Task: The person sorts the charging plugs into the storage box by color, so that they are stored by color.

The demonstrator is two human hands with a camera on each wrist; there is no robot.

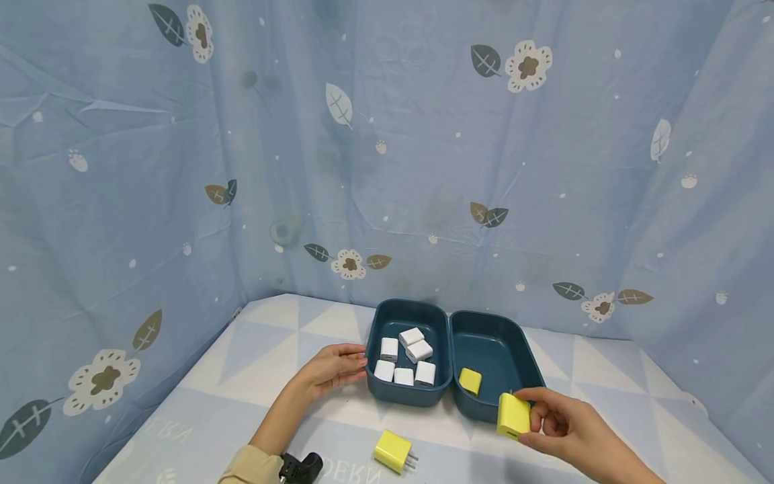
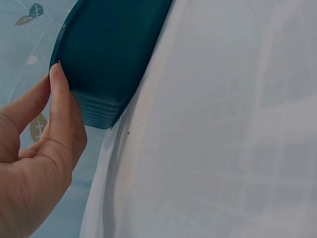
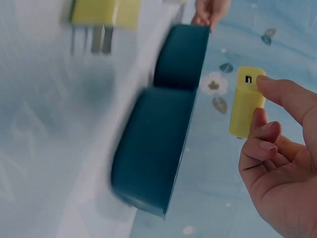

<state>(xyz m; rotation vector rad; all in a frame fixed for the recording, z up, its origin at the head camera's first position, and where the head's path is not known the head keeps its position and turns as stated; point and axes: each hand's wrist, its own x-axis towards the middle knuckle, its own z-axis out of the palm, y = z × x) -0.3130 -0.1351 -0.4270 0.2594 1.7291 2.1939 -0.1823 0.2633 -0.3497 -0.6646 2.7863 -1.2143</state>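
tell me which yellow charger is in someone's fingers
The yellow USB charger pinched in the right hand; one lies inside the right dark-blue box, another on the tablecloth, both untouched.

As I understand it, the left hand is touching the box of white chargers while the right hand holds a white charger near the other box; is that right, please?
Not quite: the charger in the right hand is yellow, not white, as the head view shows. The left hand is touching the box of white chargers, and the held charger is near the other box.
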